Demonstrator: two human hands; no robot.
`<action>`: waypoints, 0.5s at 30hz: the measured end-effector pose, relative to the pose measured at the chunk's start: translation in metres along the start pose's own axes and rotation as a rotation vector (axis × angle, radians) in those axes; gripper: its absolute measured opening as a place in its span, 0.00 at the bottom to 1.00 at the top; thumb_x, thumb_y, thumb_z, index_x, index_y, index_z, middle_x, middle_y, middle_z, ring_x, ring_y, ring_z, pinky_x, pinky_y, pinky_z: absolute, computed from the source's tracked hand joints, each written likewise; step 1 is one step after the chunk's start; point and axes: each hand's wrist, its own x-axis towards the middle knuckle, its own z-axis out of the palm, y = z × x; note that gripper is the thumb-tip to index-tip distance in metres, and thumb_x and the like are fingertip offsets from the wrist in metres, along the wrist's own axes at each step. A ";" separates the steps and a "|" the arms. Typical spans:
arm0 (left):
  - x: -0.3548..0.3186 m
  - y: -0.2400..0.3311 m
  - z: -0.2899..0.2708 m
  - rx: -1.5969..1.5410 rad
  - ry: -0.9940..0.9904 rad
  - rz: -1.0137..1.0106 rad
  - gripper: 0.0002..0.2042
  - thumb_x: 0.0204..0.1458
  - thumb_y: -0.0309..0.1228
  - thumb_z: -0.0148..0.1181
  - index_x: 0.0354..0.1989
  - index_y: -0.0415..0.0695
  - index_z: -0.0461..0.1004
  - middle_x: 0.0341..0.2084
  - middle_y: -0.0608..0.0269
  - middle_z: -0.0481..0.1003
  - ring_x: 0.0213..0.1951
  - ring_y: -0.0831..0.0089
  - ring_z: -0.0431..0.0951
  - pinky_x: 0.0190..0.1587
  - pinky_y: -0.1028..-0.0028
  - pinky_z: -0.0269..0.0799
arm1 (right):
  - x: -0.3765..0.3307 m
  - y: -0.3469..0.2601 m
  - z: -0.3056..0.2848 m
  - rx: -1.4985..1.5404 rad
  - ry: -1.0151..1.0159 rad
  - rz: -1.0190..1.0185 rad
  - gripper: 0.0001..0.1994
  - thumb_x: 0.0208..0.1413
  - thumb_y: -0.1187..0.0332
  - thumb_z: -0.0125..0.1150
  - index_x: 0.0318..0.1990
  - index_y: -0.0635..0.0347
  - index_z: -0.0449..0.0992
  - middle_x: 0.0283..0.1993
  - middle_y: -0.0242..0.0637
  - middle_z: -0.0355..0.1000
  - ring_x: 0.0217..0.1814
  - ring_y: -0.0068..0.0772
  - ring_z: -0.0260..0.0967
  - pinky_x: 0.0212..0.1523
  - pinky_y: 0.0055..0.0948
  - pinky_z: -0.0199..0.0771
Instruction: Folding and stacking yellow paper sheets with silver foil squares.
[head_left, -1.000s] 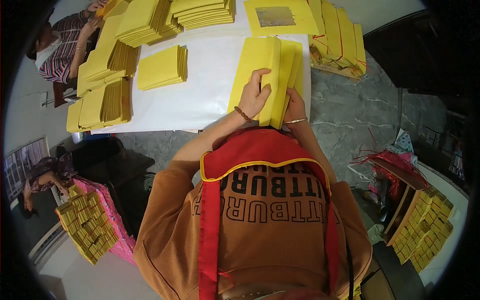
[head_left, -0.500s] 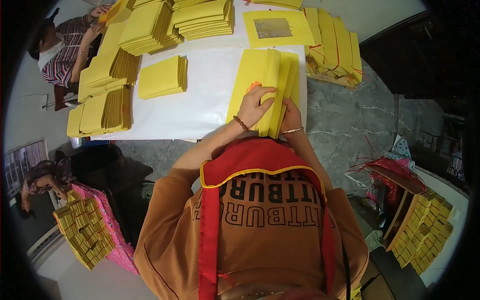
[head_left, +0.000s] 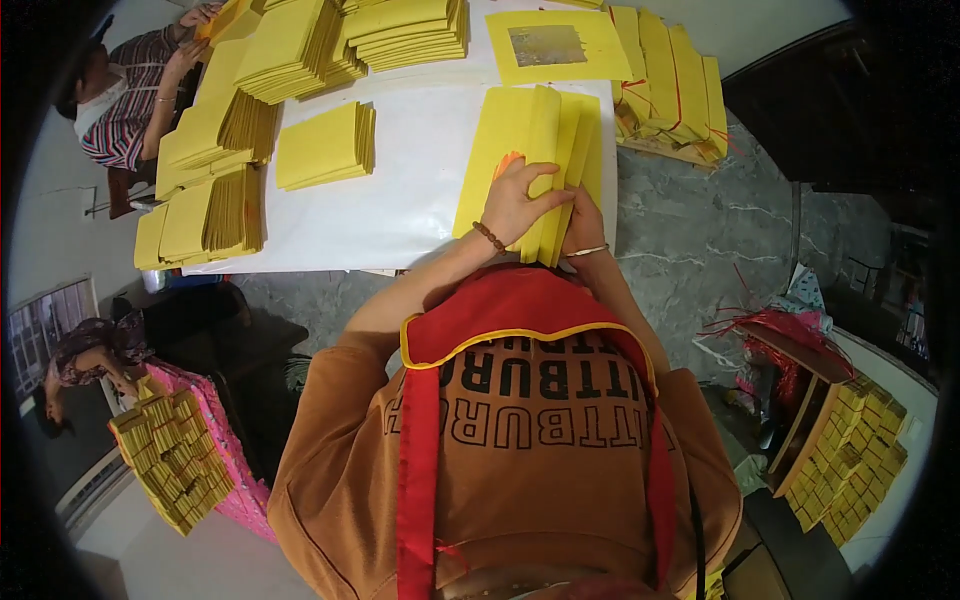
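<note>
Just past your apron (head_left: 530, 308), your left hand (head_left: 515, 203) bends narrow over the paper (head_left: 545, 125), thumb and fingers pinching its raised fold; your right hand (head_left: 583, 225) tucks in at the paper's lower right, fingers partly hidden, so I can't tell its grip. The paper sits at the near right of the worktop (head_left: 415, 150). Looks like mid-fold; the next move seems to call for evening the edges and pressing the crease. Left lies a small stack (head_left: 322, 147); farther, a silver-patched sheet (head_left: 548, 47).
</note>
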 end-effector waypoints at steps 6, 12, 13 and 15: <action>-0.001 -0.006 -0.001 0.018 -0.005 0.036 0.16 0.39 0.34 0.62 0.36 0.40 0.72 0.32 0.52 0.72 0.39 0.64 0.69 0.50 0.70 0.56 | -0.003 -0.002 0.005 0.004 -0.022 -0.005 0.15 0.52 0.69 0.41 0.49 0.58 0.60 0.44 0.34 0.64 0.45 0.30 0.63 0.45 0.30 0.64; -0.001 -0.010 -0.001 -0.041 -0.024 0.038 0.15 0.40 0.34 0.61 0.36 0.42 0.72 0.34 0.53 0.72 0.41 0.63 0.70 0.56 0.66 0.49 | -0.006 -0.005 0.010 0.066 -0.026 0.017 0.16 0.51 0.71 0.42 0.49 0.58 0.60 0.45 0.34 0.64 0.46 0.30 0.63 0.46 0.31 0.64; -0.001 -0.010 -0.002 -0.044 -0.025 0.036 0.15 0.40 0.34 0.61 0.36 0.42 0.72 0.34 0.54 0.72 0.40 0.64 0.70 0.56 0.66 0.49 | -0.007 -0.006 0.011 0.061 -0.022 0.010 0.16 0.51 0.71 0.41 0.49 0.58 0.60 0.45 0.34 0.64 0.46 0.30 0.63 0.46 0.31 0.64; -0.001 -0.008 -0.003 -0.048 -0.026 0.034 0.15 0.40 0.34 0.61 0.36 0.42 0.72 0.34 0.54 0.72 0.40 0.64 0.70 0.56 0.66 0.49 | -0.007 -0.005 0.012 0.056 -0.017 0.003 0.15 0.52 0.71 0.41 0.49 0.58 0.60 0.45 0.34 0.64 0.45 0.31 0.63 0.46 0.32 0.64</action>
